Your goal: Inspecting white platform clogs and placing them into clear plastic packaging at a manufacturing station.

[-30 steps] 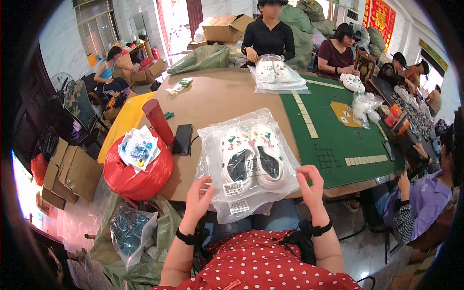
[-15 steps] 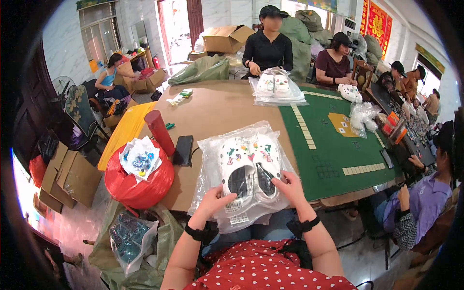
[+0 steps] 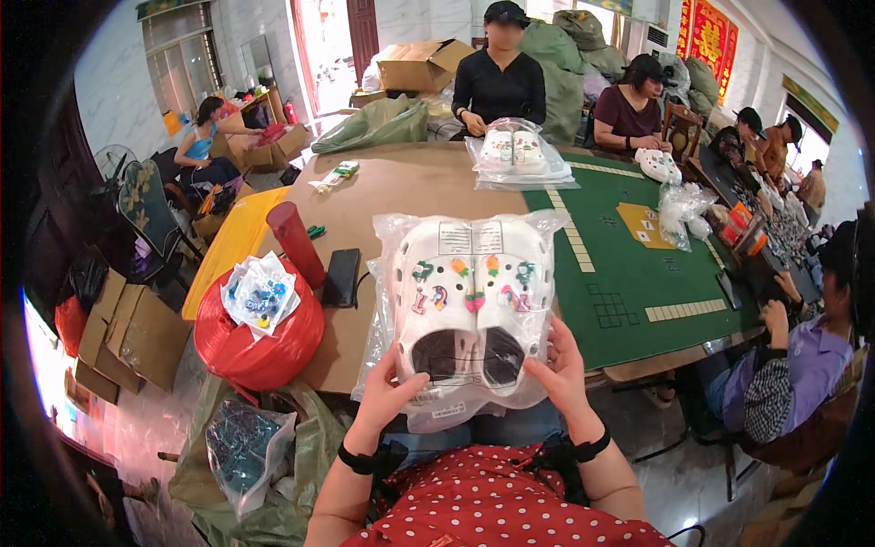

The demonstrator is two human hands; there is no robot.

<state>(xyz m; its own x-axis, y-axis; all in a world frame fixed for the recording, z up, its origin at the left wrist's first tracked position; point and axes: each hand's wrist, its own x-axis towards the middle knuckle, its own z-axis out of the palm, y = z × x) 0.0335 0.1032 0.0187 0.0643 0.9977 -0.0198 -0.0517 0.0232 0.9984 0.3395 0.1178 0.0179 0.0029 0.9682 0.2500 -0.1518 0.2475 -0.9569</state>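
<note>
A pair of white clogs (image 3: 438,314) with colourful charms lies side by side inside a clear plastic bag. My left hand (image 3: 390,387) grips the bag's near left side, thumb by the heel opening. On the right side, my right hand (image 3: 561,374) holds it the same way. The clogs are lifted toward me, toes pointing away. More clear plastic (image 3: 370,354) with printed labels lies beneath them at the table edge; whether it holds anything is hidden.
A red roll of plastic twine (image 3: 246,351) with a bag of charms (image 3: 261,294) on top stands left. Beside it are a red cylinder (image 3: 295,244) and a black phone (image 3: 342,277). Across the table (image 3: 365,201), a person stands behind more bagged clogs (image 3: 513,155). Other people sit right.
Both hands have raised the bagged clogs off the table toward me, so they look larger, with their tops turned more to view. The person opposite has moved a hand slightly.
</note>
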